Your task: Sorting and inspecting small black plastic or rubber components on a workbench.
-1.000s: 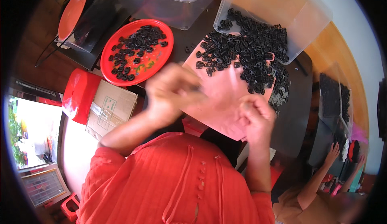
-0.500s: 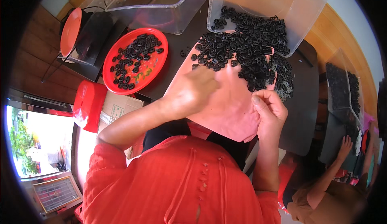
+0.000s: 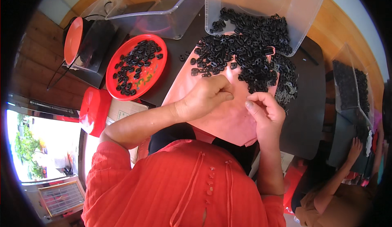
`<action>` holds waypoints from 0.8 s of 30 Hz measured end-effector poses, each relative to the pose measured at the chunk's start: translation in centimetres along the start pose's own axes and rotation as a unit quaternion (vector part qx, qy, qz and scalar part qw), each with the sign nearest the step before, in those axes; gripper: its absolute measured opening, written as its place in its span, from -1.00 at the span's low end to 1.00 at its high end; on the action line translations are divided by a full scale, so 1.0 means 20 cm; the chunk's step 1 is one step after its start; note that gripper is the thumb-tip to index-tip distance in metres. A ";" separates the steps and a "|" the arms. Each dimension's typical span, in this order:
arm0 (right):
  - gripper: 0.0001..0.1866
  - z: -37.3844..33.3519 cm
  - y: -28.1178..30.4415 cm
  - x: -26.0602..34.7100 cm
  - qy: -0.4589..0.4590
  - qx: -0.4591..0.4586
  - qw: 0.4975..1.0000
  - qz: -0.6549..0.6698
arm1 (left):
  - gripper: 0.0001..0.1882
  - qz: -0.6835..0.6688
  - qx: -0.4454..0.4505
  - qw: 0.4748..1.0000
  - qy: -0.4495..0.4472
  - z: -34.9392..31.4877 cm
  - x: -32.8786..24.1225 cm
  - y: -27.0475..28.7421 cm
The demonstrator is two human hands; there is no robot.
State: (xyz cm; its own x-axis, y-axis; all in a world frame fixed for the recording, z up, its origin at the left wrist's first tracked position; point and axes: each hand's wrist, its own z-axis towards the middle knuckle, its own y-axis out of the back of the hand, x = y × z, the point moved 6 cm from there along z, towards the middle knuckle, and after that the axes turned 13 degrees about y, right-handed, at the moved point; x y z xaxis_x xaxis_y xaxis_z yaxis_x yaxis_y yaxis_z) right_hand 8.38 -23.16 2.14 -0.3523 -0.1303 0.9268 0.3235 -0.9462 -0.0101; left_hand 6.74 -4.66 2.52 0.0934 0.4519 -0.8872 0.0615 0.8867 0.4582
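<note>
A pink cloth (image 3: 220, 123) lies over the table edge and my lap, with a heap of small black two-holed plastic pieces (image 3: 249, 55) on its far part. Over the cloth, just short of the heap, my left hand (image 3: 206, 98) is closed with its fingers curled. Facing it from a small gap away, my right hand (image 3: 266, 110) pinches thumb against fingers. Whatever either hand holds is too small or hidden to make out. To the left, a red oval tray (image 3: 162, 63) carries more black pieces.
A clear bin (image 3: 308, 10) lies tipped behind the heap; another clear bin (image 3: 163, 27) stands farther left. Small grey pieces (image 3: 287, 82) lie right of the heap on the dark table (image 3: 304, 116). At far right are a co-worker's hand (image 3: 355, 148) and a bin of black pieces (image 3: 347, 84).
My left hand has moved right, closer to my right hand. My right hand has shifted slightly left. The whole view has also shifted a little.
</note>
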 end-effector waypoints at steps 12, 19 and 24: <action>-0.81 -0.06 -0.19 0.09 0.169 0.110 0.979 0.020 | -0.81 -0.568 0.125 0.762 0.286 -0.29 0.07 -0.15; -0.87 -0.03 -0.28 0.11 0.186 0.101 0.977 0.004 | -0.78 -0.587 0.116 0.751 0.281 -0.31 0.09 -0.11; -0.87 -0.02 -0.26 0.08 0.141 0.093 0.985 -0.021 | -0.78 -0.552 0.089 0.781 0.278 -0.32 0.08 -0.08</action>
State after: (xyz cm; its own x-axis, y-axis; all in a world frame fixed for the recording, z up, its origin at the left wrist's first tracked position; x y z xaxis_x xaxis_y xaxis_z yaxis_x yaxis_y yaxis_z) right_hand 5.79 -18.51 3.48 -0.5896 -0.1945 0.7839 0.4505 -0.8848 0.1193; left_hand 0.50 -4.72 -0.01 -0.5576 -0.5622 -0.6107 -0.0590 0.7607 -0.6464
